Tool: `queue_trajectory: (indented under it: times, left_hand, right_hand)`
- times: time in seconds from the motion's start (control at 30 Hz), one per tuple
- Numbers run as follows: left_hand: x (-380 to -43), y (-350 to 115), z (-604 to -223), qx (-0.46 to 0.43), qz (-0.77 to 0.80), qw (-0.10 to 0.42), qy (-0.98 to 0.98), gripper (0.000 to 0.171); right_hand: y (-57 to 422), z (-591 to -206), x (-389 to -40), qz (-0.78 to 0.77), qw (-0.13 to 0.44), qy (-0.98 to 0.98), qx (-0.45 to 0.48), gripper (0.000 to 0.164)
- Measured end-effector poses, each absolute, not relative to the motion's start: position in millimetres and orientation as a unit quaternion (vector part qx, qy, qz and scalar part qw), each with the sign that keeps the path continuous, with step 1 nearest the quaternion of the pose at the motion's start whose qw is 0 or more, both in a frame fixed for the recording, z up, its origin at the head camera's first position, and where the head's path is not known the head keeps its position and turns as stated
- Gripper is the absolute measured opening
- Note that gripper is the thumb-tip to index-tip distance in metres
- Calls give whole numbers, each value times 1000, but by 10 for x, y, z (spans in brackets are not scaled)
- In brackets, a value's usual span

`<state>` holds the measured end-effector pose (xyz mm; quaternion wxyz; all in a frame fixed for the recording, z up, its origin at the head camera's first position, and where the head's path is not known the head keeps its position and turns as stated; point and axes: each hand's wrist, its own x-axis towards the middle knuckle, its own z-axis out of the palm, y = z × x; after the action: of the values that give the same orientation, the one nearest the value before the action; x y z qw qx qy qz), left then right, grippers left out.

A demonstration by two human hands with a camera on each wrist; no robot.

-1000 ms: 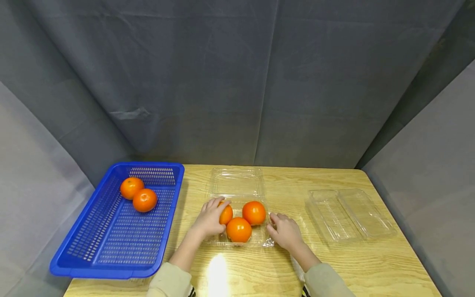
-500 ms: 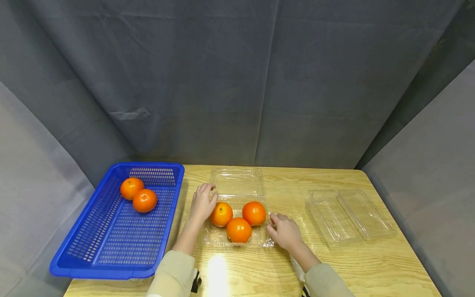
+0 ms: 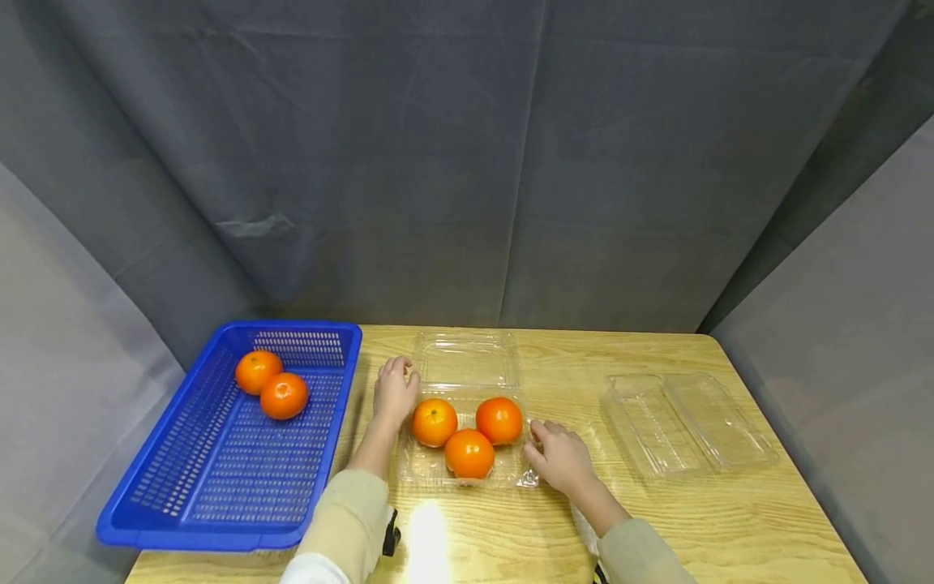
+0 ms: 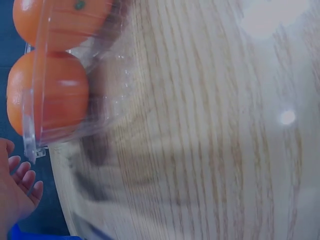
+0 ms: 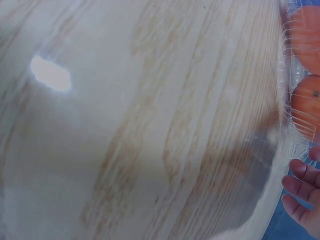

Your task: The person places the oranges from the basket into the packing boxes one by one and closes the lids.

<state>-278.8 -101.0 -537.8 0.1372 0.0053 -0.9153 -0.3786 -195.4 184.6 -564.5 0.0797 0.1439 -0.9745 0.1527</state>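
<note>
A hinged clear plastic clamshell box lies opened out on the table, its lid folded back at the far side. Three oranges sit in its tray: one at left, one at right and one in front. Beside the tray's left edge is my left hand, fingers loosely bent and nothing in them; the left wrist view shows its fingertips just off the tray's corner. My right hand rests at the tray's right edge, thumb and fingertips right at the rim, its fingers relaxed.
At left stands a blue plastic basket with two more oranges in it. A second clear clamshell lies opened at the right of the wooden table. Grey curtains close off the back and sides.
My left hand has let go of the left orange, which now rests in the tray, and has moved back and left to the box's left edge. The right hand has stayed in place.
</note>
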Motion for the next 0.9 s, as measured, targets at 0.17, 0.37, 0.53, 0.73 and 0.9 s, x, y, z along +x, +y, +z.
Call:
queue_trajectory:
  times: [0.17, 0.37, 0.53, 0.73, 0.9]
  left_hand:
    - [-2827, -1043, -5448, 23, -389, 124, -913, 24]
    - [-2846, -1071, -5527, 53, -411, 94, -905, 29]
    - [-2865, -1073, -5573, 63, -432, 78, -896, 30]
    - [-2908, -1069, -5591, 62, -445, 54, -892, 31]
    - [-3024, -1100, -5689, 67, -465, 24, -882, 36]
  right_hand:
    - [1849, -5643, -1957, 154, 83, -974, 142, 18]
    - [1848, -5637, -1954, 156, 74, -974, 143, 15]
    - [1849, -5638, -1954, 154, 71, -975, 140, 16]
    - [1854, -5644, -1949, 154, 76, -975, 138, 20]
    - [1851, -5642, -1956, 152, 77, -975, 142, 17]
